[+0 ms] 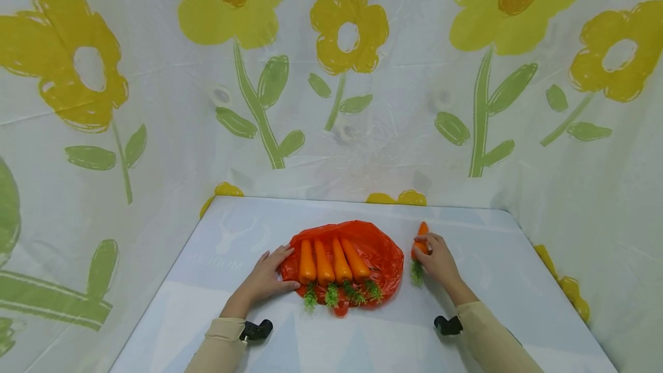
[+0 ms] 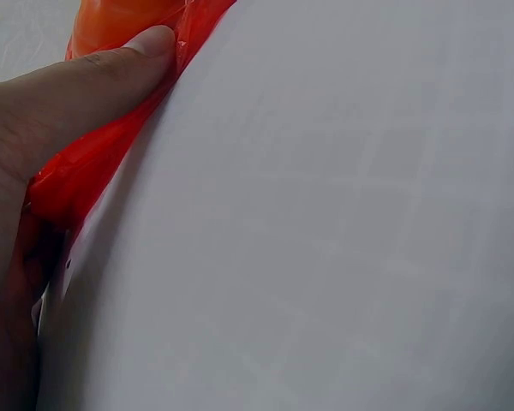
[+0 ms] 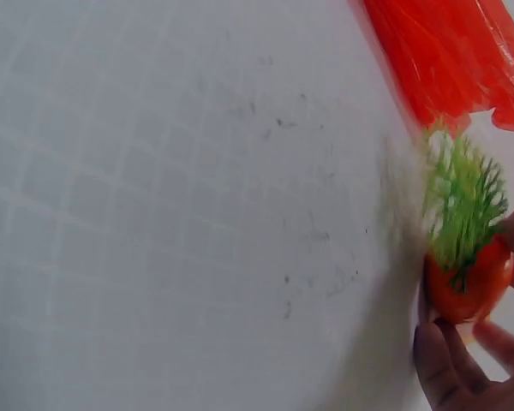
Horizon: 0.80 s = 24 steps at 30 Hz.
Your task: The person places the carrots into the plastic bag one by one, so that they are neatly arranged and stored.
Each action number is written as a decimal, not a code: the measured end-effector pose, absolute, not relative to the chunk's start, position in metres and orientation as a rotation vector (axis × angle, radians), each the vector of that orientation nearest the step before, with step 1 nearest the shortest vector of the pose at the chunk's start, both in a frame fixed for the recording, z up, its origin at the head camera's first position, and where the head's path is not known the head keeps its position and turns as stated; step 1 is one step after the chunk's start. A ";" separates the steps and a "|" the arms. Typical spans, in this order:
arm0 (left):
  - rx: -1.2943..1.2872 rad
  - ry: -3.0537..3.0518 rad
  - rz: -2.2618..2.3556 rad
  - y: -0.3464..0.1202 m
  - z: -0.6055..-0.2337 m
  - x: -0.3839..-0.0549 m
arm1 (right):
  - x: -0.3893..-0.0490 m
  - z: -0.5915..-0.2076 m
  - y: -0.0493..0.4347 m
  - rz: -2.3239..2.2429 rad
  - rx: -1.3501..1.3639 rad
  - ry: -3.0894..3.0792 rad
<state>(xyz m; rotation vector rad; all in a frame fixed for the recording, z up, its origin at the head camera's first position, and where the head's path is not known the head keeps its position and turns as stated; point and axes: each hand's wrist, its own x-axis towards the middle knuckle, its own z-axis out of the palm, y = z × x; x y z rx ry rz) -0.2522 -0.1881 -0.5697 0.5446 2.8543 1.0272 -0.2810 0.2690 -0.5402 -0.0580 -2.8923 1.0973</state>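
Observation:
A red plastic bag [image 1: 385,252] lies spread on the table, with several orange toy carrots [image 1: 339,263] side by side on it. Their green leafy tops point toward the near edge. At the bag's left edge, my left hand [image 1: 266,277] rests with its fingers spread; its thumb [image 2: 86,98] lies along the red plastic beside a carrot in the left wrist view. To the right of the bag, my right hand [image 1: 439,259] grips another carrot [image 1: 423,228] around its thick end. That carrot's green top [image 3: 465,197] hangs toward the near side, its tip pointing away.
The white table [image 1: 290,344] has a faint pale pattern. A white curtain [image 1: 404,148] with yellow flowers stands behind it and along both sides. Black wrist mounts [image 1: 256,330] sit at both beige sleeve cuffs.

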 end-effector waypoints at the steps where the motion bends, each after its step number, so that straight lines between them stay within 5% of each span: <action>1: 0.546 2.854 1.030 -0.188 -0.570 -0.252 | -0.281 -0.540 0.269 1.103 -0.073 -2.903; 24: 0.537 2.855 1.011 -0.189 -0.572 -0.253 | -0.274 -0.536 0.272 1.133 -0.136 -2.899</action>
